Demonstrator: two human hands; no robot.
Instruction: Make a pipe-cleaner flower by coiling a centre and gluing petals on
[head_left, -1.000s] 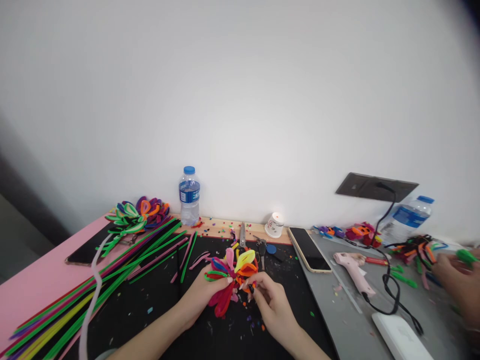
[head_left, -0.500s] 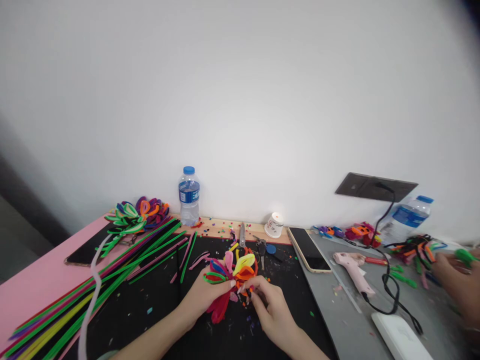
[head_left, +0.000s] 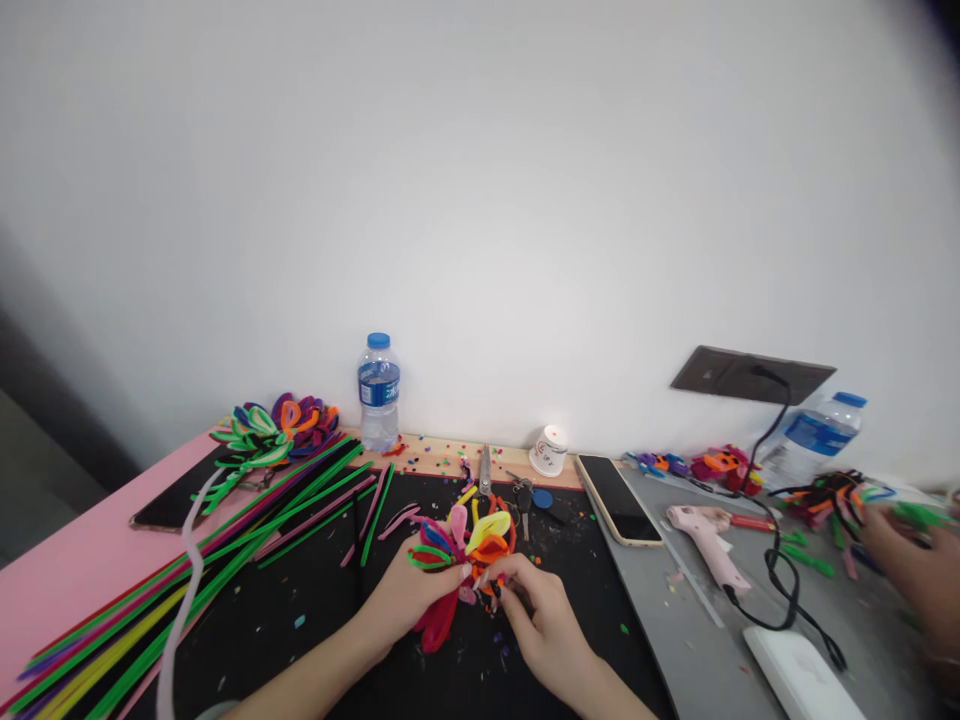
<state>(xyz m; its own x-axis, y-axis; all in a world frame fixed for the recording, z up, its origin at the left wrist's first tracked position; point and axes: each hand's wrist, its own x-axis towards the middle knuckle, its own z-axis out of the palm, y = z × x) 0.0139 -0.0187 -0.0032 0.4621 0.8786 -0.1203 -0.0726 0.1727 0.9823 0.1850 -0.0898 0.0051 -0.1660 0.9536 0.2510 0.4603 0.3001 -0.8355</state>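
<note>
Between my hands, above the black mat (head_left: 300, 640), is a pipe-cleaner flower (head_left: 491, 530) with looped petals in yellow, orange, pink, blue, green and red. My left hand (head_left: 409, 590) closes round its left side, thumb pressed near the centre. At the flower's right side, my right hand (head_left: 536, 605) pinches with thumb and forefinger close to the orange loops. Those fingertips partly hide what they grip, which seems to be part of the flower. Long red loops (head_left: 437, 620) hang below the left thumb.
Loose pipe cleaners (head_left: 202, 570) lie left, beside finished flowers (head_left: 277, 430) and a water bottle (head_left: 379, 395). Scissors (head_left: 485, 470), keys (head_left: 523, 495), a paper cup (head_left: 548, 450) and a phone (head_left: 619, 500) sit behind. A pink glue gun (head_left: 709, 545) and another person's hand (head_left: 911, 570) are right.
My hands and the flower have barely moved. At the far right, the other person's hand has shifted slightly left with the green piece.
</note>
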